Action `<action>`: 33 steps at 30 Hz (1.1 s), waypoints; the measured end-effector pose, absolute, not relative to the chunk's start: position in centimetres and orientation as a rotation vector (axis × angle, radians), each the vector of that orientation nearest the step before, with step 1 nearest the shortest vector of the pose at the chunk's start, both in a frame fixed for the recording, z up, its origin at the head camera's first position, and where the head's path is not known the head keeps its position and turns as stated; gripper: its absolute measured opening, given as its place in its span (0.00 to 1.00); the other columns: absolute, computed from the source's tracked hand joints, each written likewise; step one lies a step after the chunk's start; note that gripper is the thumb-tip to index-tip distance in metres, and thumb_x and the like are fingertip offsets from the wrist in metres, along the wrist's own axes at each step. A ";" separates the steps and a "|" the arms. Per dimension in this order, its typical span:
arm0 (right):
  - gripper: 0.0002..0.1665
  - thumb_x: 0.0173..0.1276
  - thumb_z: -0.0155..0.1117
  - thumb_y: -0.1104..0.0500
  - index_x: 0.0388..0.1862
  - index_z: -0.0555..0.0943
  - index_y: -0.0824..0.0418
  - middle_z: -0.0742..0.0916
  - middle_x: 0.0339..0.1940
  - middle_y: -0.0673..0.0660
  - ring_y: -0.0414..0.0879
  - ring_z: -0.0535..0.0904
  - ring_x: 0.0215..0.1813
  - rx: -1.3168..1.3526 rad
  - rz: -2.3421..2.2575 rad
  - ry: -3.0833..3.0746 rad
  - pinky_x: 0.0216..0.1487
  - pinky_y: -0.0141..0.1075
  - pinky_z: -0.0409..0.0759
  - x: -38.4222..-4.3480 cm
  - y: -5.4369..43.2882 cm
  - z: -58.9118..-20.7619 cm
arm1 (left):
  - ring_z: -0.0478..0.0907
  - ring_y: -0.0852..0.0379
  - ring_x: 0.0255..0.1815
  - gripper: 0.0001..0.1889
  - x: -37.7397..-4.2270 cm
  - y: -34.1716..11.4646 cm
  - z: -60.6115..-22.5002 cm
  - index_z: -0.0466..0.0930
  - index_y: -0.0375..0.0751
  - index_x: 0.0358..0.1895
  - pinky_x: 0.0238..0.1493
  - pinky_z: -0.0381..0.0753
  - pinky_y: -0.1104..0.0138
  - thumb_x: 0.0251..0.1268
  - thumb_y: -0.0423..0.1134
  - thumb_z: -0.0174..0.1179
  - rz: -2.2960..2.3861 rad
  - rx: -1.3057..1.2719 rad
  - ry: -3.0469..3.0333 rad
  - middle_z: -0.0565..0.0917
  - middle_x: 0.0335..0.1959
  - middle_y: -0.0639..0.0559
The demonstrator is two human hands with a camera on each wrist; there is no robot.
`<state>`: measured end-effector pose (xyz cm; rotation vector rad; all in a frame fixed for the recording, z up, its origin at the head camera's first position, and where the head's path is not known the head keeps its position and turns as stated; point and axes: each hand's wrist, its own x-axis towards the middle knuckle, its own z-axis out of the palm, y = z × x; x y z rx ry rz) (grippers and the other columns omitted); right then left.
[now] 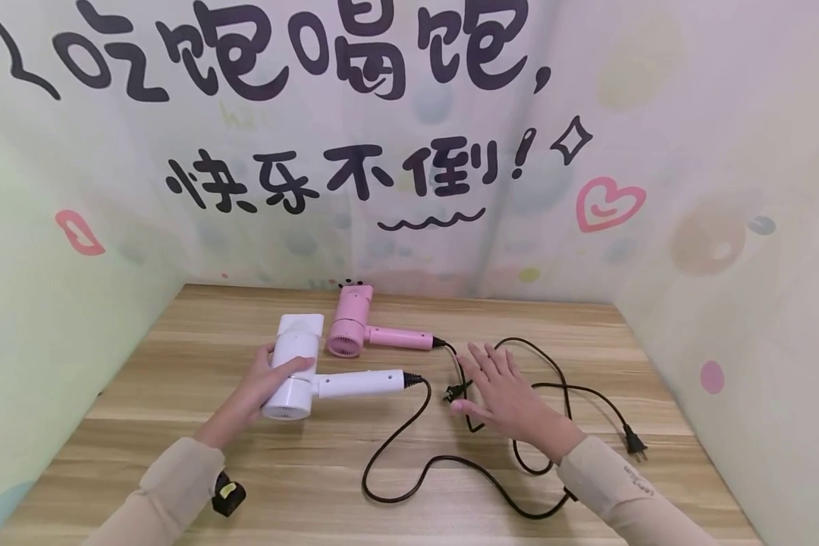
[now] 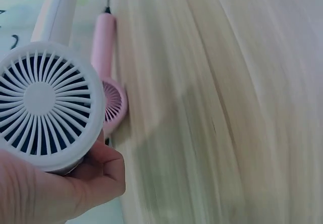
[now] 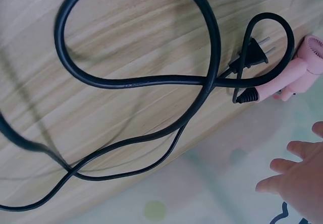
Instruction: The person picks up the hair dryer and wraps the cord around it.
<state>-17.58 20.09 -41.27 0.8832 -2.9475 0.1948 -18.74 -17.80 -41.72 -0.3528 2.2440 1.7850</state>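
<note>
In the head view my left hand (image 1: 252, 390) grips the barrel of a white hair dryer (image 1: 296, 345), whose handle points right. The left wrist view shows its slatted round intake (image 2: 40, 98), with my fingers (image 2: 108, 168) curled at the barrel. Behind it a pink hair dryer (image 1: 350, 315) lies on the table, handle also to the right. My right hand (image 1: 508, 398), fingers spread, is over the black cords, beside a two-pin plug (image 1: 453, 393); contact cannot be told. The right wrist view shows looped cord (image 3: 146, 81), a plug (image 3: 250, 56) and those straight fingers (image 3: 285, 166).
A second plug (image 1: 633, 440) lies at the right of the wooden table (image 1: 314, 478). A small black object (image 1: 228, 497) sits by my left forearm. A printed curtain wall (image 1: 382, 250) stands along the back edge.
</note>
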 end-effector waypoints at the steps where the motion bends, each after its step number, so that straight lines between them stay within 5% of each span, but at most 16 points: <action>1: 0.45 0.67 0.47 0.34 0.73 0.54 0.60 0.56 0.74 0.64 0.62 0.46 0.75 0.868 0.217 -2.956 0.70 0.61 0.43 -17.6 20.1 -41.2 | 0.75 0.52 0.40 0.48 -18.6 -17.7 -41.6 0.34 0.36 0.71 0.36 0.81 0.63 0.60 0.49 0.59 1.821 -0.361 2.209 0.57 0.63 0.33; 5: 0.43 0.69 0.46 0.37 0.73 0.54 0.62 0.56 0.74 0.64 0.63 0.46 0.74 0.798 0.340 -2.976 0.70 0.62 0.43 -17.8 20.0 -40.9 | 0.74 0.57 0.41 0.46 -18.4 -17.1 -40.9 0.36 0.39 0.71 0.39 0.78 0.66 0.61 0.50 0.57 1.955 -0.368 2.081 0.63 0.60 0.39; 12: 0.35 0.75 0.36 0.42 0.74 0.52 0.59 0.64 0.71 0.65 0.63 0.57 0.71 0.700 1.052 -3.011 0.69 0.60 0.50 -17.5 19.5 -39.3 | 0.78 0.60 0.36 0.29 -18.3 -16.1 -39.6 0.51 0.42 0.61 0.40 0.79 0.64 0.65 0.50 0.52 2.188 -0.284 1.751 0.78 0.37 0.56; 21: 0.29 0.78 0.30 0.47 0.67 0.61 0.62 0.79 0.57 0.63 0.57 0.76 0.58 0.742 2.025 -2.702 0.65 0.47 0.67 -15.9 17.6 -38.7 | 0.77 0.61 0.37 0.23 -17.5 -13.8 -38.4 0.54 0.46 0.58 0.41 0.76 0.66 0.66 0.51 0.48 2.270 -0.209 1.687 0.77 0.36 0.58; 25: 0.23 0.77 0.34 0.50 0.58 0.66 0.64 0.85 0.46 0.61 0.53 0.82 0.51 0.738 2.430 -2.362 0.57 0.40 0.76 -15.1 17.2 -38.3 | 0.77 0.60 0.38 0.24 -17.1 -12.9 -37.9 0.53 0.49 0.60 0.42 0.76 0.65 0.66 0.51 0.48 2.316 -0.190 1.657 0.76 0.38 0.57; 28: 0.19 0.77 0.35 0.51 0.50 0.68 0.62 0.85 0.32 0.54 0.49 0.84 0.39 0.714 2.603 -2.189 0.52 0.45 0.79 -14.6 17.6 -37.9 | 0.77 0.60 0.37 0.23 -16.9 -12.5 -37.6 0.52 0.53 0.59 0.41 0.76 0.64 0.66 0.51 0.48 2.338 -0.198 1.658 0.76 0.38 0.57; 33: 0.16 0.75 0.40 0.46 0.39 0.69 0.56 0.69 0.16 0.45 0.36 0.67 0.17 0.440 2.573 -2.264 0.26 0.32 0.77 -14.1 19.0 -37.2 | 0.78 0.61 0.36 0.21 -16.8 -12.4 -37.4 0.52 0.54 0.58 0.39 0.77 0.65 0.66 0.50 0.47 2.349 -0.173 1.704 0.76 0.37 0.58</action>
